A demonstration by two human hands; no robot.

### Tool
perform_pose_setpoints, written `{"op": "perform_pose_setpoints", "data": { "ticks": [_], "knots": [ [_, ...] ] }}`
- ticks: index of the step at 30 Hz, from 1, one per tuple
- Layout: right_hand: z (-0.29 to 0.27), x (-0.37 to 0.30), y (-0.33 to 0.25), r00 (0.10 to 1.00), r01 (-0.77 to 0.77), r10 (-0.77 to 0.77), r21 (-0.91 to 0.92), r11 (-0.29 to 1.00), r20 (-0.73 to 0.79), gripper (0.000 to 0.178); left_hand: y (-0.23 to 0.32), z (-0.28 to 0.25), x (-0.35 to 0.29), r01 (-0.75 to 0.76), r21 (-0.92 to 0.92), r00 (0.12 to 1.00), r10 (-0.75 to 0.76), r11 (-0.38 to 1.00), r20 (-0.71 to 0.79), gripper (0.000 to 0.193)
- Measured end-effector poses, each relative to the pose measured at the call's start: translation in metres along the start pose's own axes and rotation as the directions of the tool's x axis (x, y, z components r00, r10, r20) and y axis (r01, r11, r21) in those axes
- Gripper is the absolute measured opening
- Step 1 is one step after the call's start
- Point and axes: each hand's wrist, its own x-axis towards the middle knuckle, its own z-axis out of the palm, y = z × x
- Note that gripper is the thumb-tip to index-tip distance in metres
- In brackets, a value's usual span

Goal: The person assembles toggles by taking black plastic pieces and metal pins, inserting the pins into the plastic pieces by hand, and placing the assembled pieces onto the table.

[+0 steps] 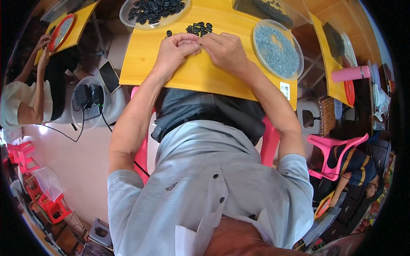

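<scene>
While hands meet, black pieces (partly hidden) lie beyond.

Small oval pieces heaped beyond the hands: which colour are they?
The small oval pieces are black; head view.

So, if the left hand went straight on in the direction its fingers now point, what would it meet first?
Most likely the right hand: the left hand points toward it, and the two look very close together at the fingertips. Whether they touch, I cannot tell.
</scene>
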Motion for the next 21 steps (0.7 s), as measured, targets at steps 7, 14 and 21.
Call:
{"op": "perform_pose_setpoints", "data": {
  "ticks": [7, 14, 21],
  "knots": [
    [-0.037, 0.01, 0.013, 0.954, -0.299, 0.299, 0.03, 0.954, -0.025, 0.012, -0.001, -0.002, 0.0, -0.007, 0.034, 1.0, 0.008, 0.999, -0.022, 0.024],
    [-0.066, 0.008, 0.034, 0.642, -0.612, 0.631, -0.205, 0.764, 0.435, 0.015, 0.002, 0.004, -0.002, 0.021, 0.065, 0.998, -0.018, 0.998, -0.057, 0.023],
    [-0.039, -0.008, 0.035, 0.779, -0.429, 0.446, -0.144, 0.892, 0.44, 0.013, 0.0, 0.007, -0.003, -0.021, 0.137, 0.997, 0.031, 0.99, -0.07, 0.019]
  ]
}}
